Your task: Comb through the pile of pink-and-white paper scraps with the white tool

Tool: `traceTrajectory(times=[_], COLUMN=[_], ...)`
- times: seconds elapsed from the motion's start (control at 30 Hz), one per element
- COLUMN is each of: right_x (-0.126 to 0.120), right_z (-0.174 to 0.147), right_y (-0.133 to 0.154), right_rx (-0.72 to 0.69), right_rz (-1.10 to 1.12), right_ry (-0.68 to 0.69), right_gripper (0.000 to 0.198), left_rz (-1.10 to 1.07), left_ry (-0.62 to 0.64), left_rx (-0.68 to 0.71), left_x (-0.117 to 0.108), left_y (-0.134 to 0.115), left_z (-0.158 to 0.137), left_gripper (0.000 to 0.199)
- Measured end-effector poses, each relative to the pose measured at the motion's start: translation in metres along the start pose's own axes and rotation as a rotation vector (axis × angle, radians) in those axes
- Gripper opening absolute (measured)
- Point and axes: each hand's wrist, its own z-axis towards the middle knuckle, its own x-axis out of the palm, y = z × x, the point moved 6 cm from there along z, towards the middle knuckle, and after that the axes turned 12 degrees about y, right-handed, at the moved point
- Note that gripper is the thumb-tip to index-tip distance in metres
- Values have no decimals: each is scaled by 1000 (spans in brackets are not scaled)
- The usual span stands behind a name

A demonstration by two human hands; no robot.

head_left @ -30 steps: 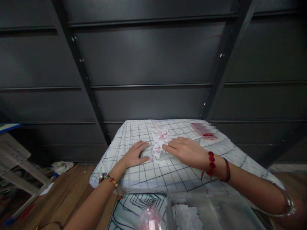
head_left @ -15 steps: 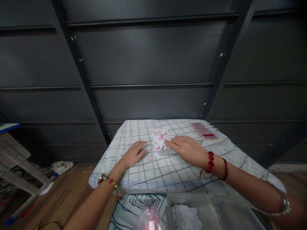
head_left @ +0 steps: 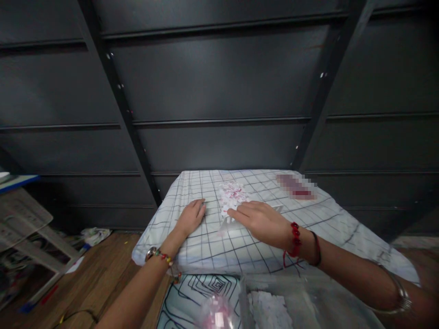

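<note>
On the checked cloth (head_left: 212, 249) lies a loose heap of small white paper-like pieces (head_left: 233, 193) with pink marks. My right hand (head_left: 259, 222) is closed over a thin white sheet (head_left: 229, 225), at the near side of the heap; its edges show on both sides of the hand. What the sheet is made of, I cannot tell. My left hand (head_left: 191, 217) lies palm down on the cloth, left of the heap, fingers stretched out and holding nothing.
A phone-like flat object (head_left: 297, 187), partly blurred, lies at the back right. Nearest me are a clear plastic bin (head_left: 244, 297) with white pieces (head_left: 269, 308) inside and a clear wrapped pink item (head_left: 217, 315). A dark panelled wall (head_left: 219, 82) stands behind; a small table (head_left: 25, 201) is at left.
My right hand has moved a little toward me and left with the sheet, away from the heap's near edge. My left hand has drawn back slightly from the heap.
</note>
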Motion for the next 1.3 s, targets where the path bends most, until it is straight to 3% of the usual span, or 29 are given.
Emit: traceTrajectory(times=[0.33,0.47,0.6,0.87,1.1,1.2,1.3], right_x=[-2,-13,-12,-15,-32,-34,-28], right_z=[-9,-14,-14,-12,-7,-7,-9], right_y=[9,18,14,31,60,53,25], right_rx=[42,16,76,112,24,35,102], right_rz=[55,63,16,77,154,134,90], right_ry=[3,-37,-34,-42,-28,-55,-20], right_gripper=[26,24,28,30,19,24,35], left_rz=[78,99,120,122,126,113,122], left_ry=[129,208,290,267,267,256,240], left_rx=[28,51,45,24,20,25,29], left_x=[5,3,-1,-9,-11,-11,-11], left_y=[-3,1,5,3,1,1,1], left_z=[-3,-19,-44,-61,-61,-62,-62], left_gripper=[37,45,49,43,41,41,42])
